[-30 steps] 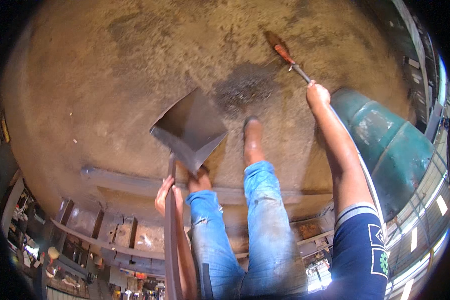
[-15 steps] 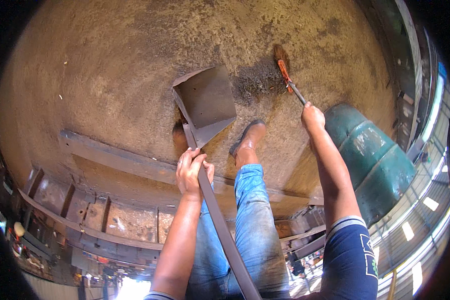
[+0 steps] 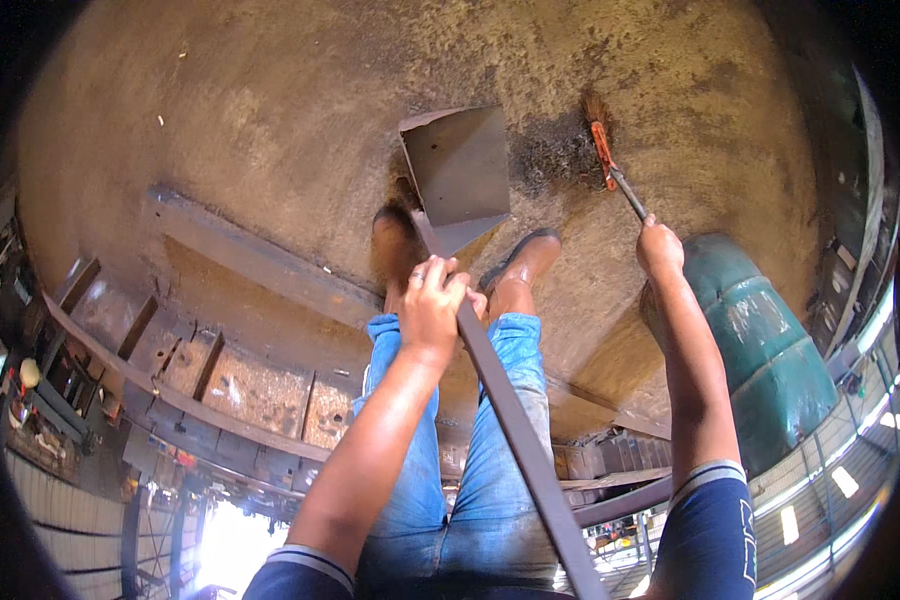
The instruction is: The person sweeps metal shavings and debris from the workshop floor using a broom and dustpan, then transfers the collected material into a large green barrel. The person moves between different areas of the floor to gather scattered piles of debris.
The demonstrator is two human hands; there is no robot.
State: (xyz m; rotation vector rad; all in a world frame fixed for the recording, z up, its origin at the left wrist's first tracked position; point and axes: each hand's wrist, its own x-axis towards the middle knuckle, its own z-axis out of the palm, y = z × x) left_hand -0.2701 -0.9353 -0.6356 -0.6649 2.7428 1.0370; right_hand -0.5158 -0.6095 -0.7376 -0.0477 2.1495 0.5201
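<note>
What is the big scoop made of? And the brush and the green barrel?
The scoop looks like dull grey sheet metal with folded edges. The brush seems to have an orange plastic or painted back and straw-coloured bristles. The green barrel looks like painted, scuffed metal, perhaps.

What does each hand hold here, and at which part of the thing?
The left hand grips the long handle of the metal dustpan, partway up. The right hand grips the thin handle of the orange brush, near its end.

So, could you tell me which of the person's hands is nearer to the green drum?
The right. The right hand grips the brush handle just above the green drum, while the left hand holds the dustpan handle farther left, over the legs.
</note>
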